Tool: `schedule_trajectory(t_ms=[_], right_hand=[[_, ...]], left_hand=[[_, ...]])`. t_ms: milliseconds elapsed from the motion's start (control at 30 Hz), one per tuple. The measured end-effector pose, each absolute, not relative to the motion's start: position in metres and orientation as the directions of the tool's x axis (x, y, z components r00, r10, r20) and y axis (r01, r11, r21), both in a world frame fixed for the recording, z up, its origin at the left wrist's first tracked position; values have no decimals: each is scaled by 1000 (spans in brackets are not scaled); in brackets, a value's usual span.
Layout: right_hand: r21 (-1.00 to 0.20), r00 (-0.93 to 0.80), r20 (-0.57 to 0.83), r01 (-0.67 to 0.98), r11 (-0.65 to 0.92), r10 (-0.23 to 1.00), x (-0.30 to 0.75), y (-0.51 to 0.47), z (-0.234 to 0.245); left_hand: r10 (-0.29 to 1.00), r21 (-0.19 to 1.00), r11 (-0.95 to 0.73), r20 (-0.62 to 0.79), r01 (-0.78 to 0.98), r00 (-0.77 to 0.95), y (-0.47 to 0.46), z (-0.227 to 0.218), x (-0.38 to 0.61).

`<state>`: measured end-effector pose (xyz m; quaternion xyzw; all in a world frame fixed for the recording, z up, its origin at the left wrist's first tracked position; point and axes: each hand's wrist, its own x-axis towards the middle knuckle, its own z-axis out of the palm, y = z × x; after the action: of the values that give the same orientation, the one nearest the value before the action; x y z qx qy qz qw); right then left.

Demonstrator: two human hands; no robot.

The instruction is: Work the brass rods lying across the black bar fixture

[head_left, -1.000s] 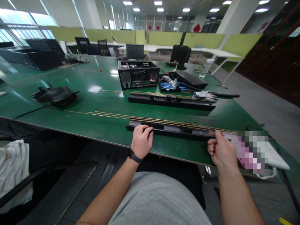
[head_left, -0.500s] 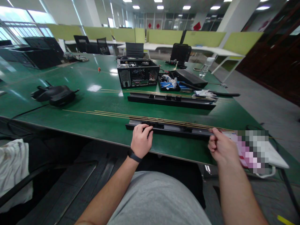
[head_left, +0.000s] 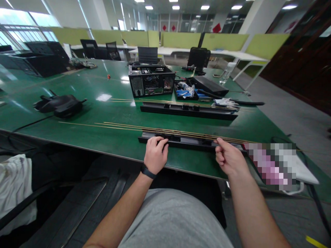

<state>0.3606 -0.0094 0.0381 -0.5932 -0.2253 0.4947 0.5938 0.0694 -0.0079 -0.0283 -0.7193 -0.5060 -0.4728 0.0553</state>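
A long black channel-shaped bar (head_left: pixel 191 144) lies along the near edge of the green table, with black clips inside it. Several thin golden rods (head_left: pixel 124 128) run lengthwise over it and stick out past its left end. My left hand (head_left: pixel 156 156) has its fingers curled over the channel's near wall, close to the left end; its fingertips are partly hidden. Near the right part of the channel, my right hand (head_left: pixel 229 156) pinches one golden rod between thumb and forefinger. Behind lies a second black channel (head_left: pixel 188 112) with similar rods along it.
An open computer case (head_left: pixel 152 81) stands behind the channels. Beside it are a tray of gloves (head_left: pixel 186 91), another glove (head_left: pixel 224 103) and a water bottle (head_left: pixel 227 73). A black device (head_left: pixel 60 104) sits at left; a white item (head_left: pixel 306 170) lies at right.
My right hand has moved left along the near channel, and one rod's left end now reaches farther left. My left hand has stayed in place.
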Motion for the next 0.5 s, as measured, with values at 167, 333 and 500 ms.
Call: schedule_trajectory(t_ms=[167, 333, 500], right_hand=[[-926, 417, -314, -332, -178, 853, 365, -10, 40], [-908, 473, -348, -384, -166, 809, 380, -10, 42], [-894, 550, -391, -419, -162, 737, 406, -10, 47]], left_hand=[[670, 396, -490, 741, 776, 46, -8, -29, 70], [666, 391, -496, 744, 775, 51, -8, -29, 69], [650, 375, -500, 759, 781, 51, -8, -30, 68]])
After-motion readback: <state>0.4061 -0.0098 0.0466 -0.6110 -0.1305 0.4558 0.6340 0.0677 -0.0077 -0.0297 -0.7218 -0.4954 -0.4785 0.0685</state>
